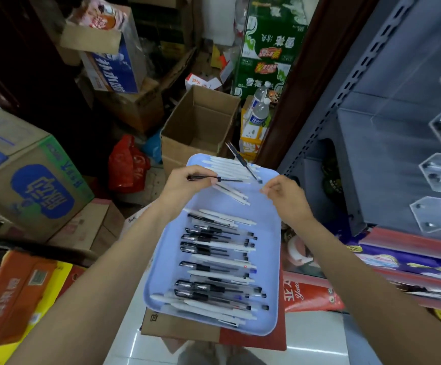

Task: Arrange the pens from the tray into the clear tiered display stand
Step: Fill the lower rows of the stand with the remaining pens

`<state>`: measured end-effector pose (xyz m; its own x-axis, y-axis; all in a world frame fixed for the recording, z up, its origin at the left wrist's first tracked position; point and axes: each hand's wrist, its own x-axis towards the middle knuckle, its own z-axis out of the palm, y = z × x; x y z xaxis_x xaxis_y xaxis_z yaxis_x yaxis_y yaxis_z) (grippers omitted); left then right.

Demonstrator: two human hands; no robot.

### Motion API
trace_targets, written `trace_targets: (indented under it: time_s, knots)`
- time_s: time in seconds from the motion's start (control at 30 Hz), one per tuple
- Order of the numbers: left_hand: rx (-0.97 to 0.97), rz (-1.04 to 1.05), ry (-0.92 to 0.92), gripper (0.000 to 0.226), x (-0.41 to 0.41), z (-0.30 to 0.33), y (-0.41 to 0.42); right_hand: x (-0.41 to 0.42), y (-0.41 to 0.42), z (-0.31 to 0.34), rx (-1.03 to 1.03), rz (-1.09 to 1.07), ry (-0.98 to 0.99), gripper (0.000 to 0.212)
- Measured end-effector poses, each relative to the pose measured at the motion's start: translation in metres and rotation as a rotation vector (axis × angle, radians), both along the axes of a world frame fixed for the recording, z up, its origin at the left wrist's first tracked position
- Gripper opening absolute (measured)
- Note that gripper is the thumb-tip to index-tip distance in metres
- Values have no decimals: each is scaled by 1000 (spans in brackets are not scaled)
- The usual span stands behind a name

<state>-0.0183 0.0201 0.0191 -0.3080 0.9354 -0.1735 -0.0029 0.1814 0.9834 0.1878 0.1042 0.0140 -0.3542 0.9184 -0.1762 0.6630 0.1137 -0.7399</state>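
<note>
1. Pens (218, 272) lie heaped in the pale blue tray (272, 233), near centre.
2. Left hand (185, 184) pinches a black pen (214, 178) over the tray's far end.
3. Right hand (284, 192) pinches another dark pen (240, 160), tilted.
4. Clear tiered display stand (440, 169) stands right.

Both bare forearms reach forward side by side. The left hand (187, 180) curls its fingers in a pinching grip; the right hand (284, 193) is loosely curled, fingertips (264, 190) pointing left.
</note>
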Motion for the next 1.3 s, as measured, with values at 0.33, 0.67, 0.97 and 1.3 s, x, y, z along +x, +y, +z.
trace_targets:
  time_s: [0.33, 0.67, 0.97, 1.3]
  knots:
    - [-13, 21, -222, 13, 52, 65, 11, 43, -29, 61, -51, 20, 329, 18]
    - [55, 117, -486, 9, 150, 107, 16, 139, -23, 120, 97, -12, 527, 19]
    - [249, 116, -221, 27, 265, 148, 34, 235, -17, 149, 136, 74, 472, 15]
    - [371, 0, 137, 26, 361, 171, 52, 294, -9, 158, 111, 203, 415, 9]
